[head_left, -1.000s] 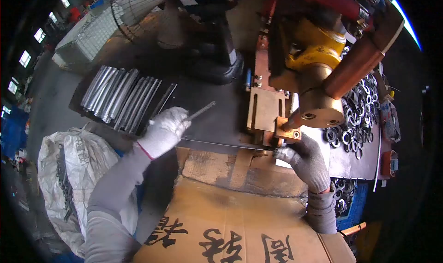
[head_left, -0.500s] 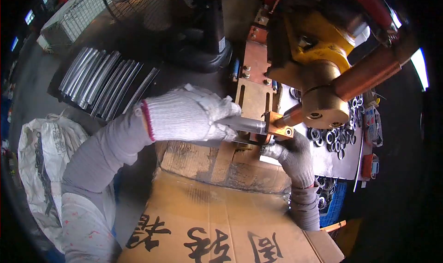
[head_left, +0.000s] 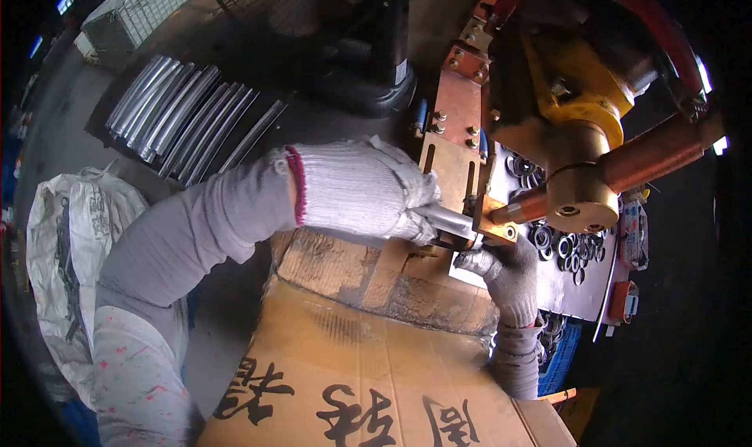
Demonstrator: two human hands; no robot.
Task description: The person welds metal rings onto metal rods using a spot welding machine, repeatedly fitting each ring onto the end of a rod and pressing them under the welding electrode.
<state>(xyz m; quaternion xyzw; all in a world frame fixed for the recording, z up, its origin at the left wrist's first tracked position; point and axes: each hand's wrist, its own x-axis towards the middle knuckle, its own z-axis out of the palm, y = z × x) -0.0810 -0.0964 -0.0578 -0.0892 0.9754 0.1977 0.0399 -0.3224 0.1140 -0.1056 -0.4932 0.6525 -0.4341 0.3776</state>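
My left hand [head_left: 364, 188], in a white knit glove, is closed round a grey metal tube [head_left: 448, 221]. The tube's right end meets the copper block [head_left: 495, 221] of the machine. Below and right of that block is my gloved right hand [head_left: 509, 278], its fingertips bent at the tube's end; what they hold, if anything, is hidden. A copper electrode rod [head_left: 523, 206] from the brass head [head_left: 581, 188] touches the block from the right.
Metal tubes [head_left: 176, 114] lie in a row at left. Metal rings [head_left: 572, 251] are spread at right. A cardboard box [head_left: 352, 361] stands in front, a white sack [head_left: 98, 228] at left. A black fan stand [head_left: 384, 63] is behind.
My left hand has gone from holding a thin rod near the row of tubes to holding a tube against the copper block. My right hand has stayed by the block.
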